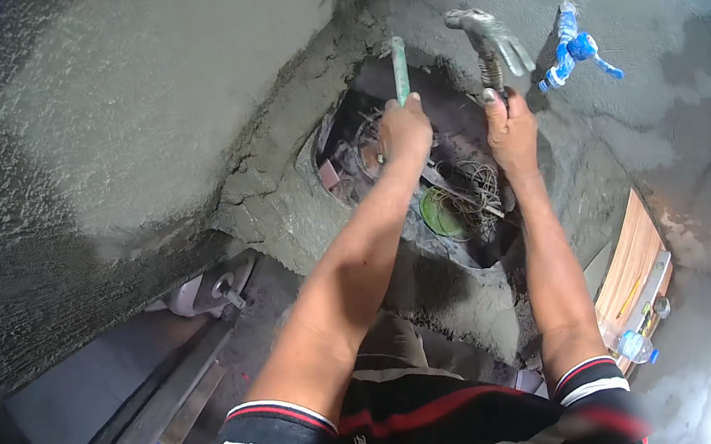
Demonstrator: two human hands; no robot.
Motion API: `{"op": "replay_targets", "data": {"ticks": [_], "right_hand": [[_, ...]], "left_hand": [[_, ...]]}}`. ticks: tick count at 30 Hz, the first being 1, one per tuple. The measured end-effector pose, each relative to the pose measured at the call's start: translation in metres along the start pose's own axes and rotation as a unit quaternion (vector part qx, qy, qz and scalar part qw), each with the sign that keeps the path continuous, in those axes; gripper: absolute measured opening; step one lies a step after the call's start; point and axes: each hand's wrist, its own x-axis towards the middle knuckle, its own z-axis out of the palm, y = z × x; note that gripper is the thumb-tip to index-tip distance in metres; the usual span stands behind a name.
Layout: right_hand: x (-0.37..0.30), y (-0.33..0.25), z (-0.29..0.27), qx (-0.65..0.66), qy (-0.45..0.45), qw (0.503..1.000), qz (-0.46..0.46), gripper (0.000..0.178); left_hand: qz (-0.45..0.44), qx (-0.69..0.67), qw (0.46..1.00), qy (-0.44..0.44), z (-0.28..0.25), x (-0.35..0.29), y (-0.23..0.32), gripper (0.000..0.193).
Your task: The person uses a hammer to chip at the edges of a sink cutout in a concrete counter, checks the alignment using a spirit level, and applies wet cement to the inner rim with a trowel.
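My left hand (405, 135) is closed round a pale green chisel-like rod (401, 70), whose upper end stands out above the fist. Its lower end is hidden by the hand. In my right hand (514, 141) is a claw hammer (486, 40), gripped by its handle, with the head raised above the fist. The hammer's metal is worn and smeared with grey. Both hands are over a rough opening in a cement-coated counter (279, 198). Hammer and rod are apart.
Inside the opening lie tangled wire (476, 187) and a round green object (442, 212). A blue-and-white-wrapped tap (575, 50) juts from the right wall. Lower right, a wooden board (629, 261) stands near a plastic bottle (635, 346). Long planks (160, 413) lie lower left.
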Motion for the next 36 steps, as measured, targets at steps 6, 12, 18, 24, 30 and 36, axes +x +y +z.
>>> {"op": "replay_targets", "data": {"ticks": [6,12,18,24,30,36], "right_hand": [[0.001,-0.016,-0.019,0.128,-0.024,0.988,0.084,0.039],[-0.004,-0.017,-0.025,0.134,-0.039,0.984,0.114,0.04],[-0.006,-0.015,-0.029,0.074,-0.014,0.995,0.067,0.04],[0.006,-0.035,-0.018,0.065,0.011,0.998,0.015,0.024],[0.043,-0.078,0.008,-0.06,-0.08,0.995,0.005,0.032],[0.069,-0.057,0.023,-0.223,-0.181,0.958,0.002,0.044]], "left_hand": [[0.014,-0.013,1.0,0.012,0.008,-0.018,0.024,0.051],[0.031,-0.037,0.998,0.036,0.025,-0.002,0.008,0.056],[0.034,-0.077,0.996,0.027,0.037,-0.007,0.0,0.066],[0.037,-0.17,0.983,0.049,0.054,0.014,-0.016,0.071],[-0.009,-0.267,0.963,0.034,0.052,0.017,-0.008,0.071],[-0.089,-0.312,0.943,-0.073,0.029,0.006,0.015,0.065]]}}
